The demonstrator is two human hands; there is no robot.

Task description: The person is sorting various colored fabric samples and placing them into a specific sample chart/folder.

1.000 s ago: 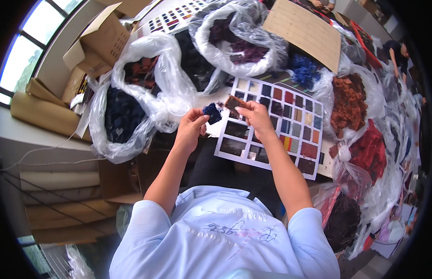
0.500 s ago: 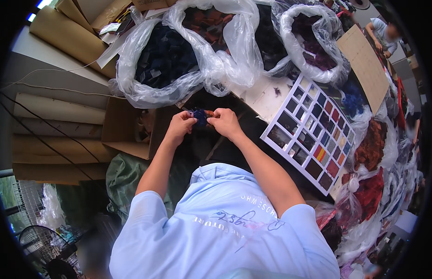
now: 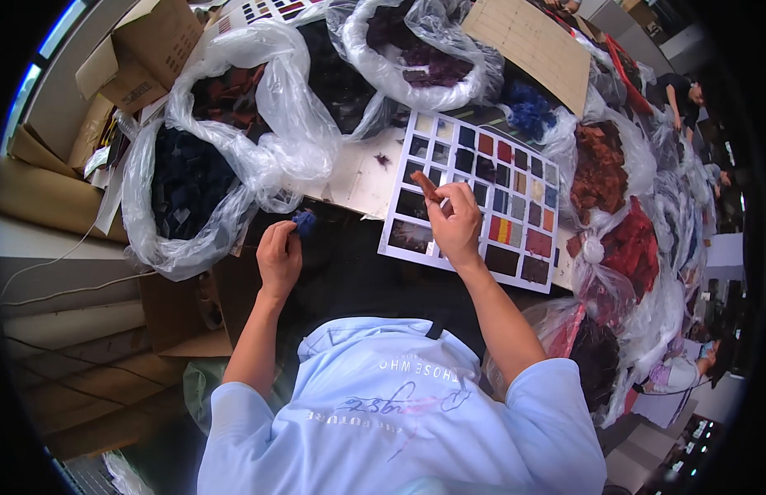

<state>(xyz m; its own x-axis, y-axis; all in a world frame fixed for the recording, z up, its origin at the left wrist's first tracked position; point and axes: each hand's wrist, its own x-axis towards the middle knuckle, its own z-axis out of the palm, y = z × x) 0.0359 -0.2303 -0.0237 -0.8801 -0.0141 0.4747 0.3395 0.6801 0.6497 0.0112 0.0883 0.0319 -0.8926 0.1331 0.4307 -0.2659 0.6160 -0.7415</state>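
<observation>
The two hands are apart from each other, and each one holds a small thing. The left hand (image 3: 280, 256) is clamped on a blue tuft (image 3: 304, 221), which comes out at the fingertips, on the side toward the right. This hand is in the air, before the near edge of the white table (image 3: 341, 177). The right hand (image 3: 457, 223) pinches a brown piece (image 3: 424, 186) between the thumb and the fingers; the piece is tilted, and its free end points far and to the left. Behind it is the card (image 3: 510, 194) with rows of colour samples. I cannot tell if the hand touches this card.

On the table, to the left of the card, there is a small dark spot (image 3: 383, 159). At the far left stands a clear bag (image 3: 138, 206), open, with dark blue pieces (image 3: 189, 181) inside. Beside it other open bags hold red-brown pieces (image 3: 230, 95), black pieces (image 3: 337, 82) and, more far, purple pieces (image 3: 436, 66). A blue heap (image 3: 530, 111) lies just beyond the card, near a cardboard sheet (image 3: 531, 49). On the right are a rust heap (image 3: 597, 169) and, nearer, a red heap (image 3: 634, 256). A carton (image 3: 148, 58) is at the far left.
</observation>
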